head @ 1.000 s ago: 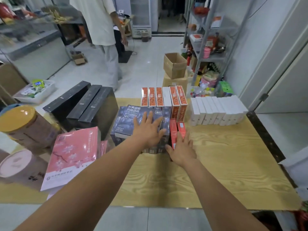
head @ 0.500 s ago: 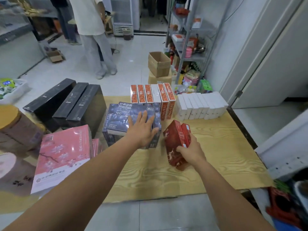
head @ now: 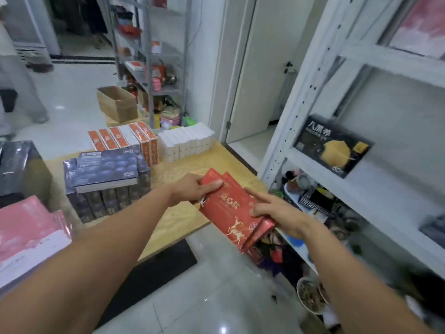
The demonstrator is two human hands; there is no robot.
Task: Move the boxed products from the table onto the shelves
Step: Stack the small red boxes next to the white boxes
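Two flat red boxes with gold deer (head: pixel 231 213) are held together off the right edge of the wooden table (head: pixel 212 160). My left hand (head: pixel 195 189) grips their upper left end and my right hand (head: pixel 277 213) grips their lower right side. A white metal shelf unit (head: pixel 361 179) stands just right of the boxes, with a black and gold box (head: pixel 332 145) on its middle shelf. On the table remain a blue box stack (head: pixel 106 174), orange and white boxes (head: pixel 125 141), white boxes (head: pixel 187 143) and pink boxes (head: pixel 26 235).
A black box (head: pixel 16 167) stands at the table's left. The lower shelves hold jars and clutter (head: pixel 313 203). A bowl (head: pixel 310 295) sits on the floor by the shelf. A cardboard carton (head: pixel 118 102) and a second rack (head: pixel 154 61) stand beyond the table. A person's legs (head: pixel 21 92) are at far left.
My right hand lifted the red boxes off the table and carried them right toward the white shelf. My left hand left the blue stack and took hold of the red boxes. The view swung right.
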